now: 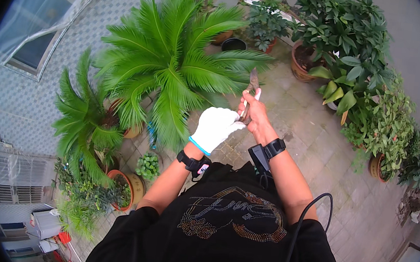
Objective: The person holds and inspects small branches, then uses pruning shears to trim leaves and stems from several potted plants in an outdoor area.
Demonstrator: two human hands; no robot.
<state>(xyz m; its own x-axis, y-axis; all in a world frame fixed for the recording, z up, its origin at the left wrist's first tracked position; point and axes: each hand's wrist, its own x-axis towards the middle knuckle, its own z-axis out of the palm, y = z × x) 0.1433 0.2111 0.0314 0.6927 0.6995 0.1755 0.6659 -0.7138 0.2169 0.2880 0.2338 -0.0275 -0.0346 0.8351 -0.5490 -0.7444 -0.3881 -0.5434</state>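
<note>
In front of my chest, my right hand is bare and holds a pair of pruning shears with pale handles. Their dark, worn blades point up and away from me. My left hand wears a white knit glove with a blue cuff edge. Its thumb and fingers close at the lower end of the shears' handles, close to the right palm; the exact grip is partly hidden. Just beyond my hands spreads a large sago palm, whose right fronds reach near the blades.
A smaller sago palm grows at left beside a terracotta pot. Potted shrubs line the right, one in a brown pot. A black pot stands behind the large palm. A black cable loops by my right arm. Paving lies underfoot.
</note>
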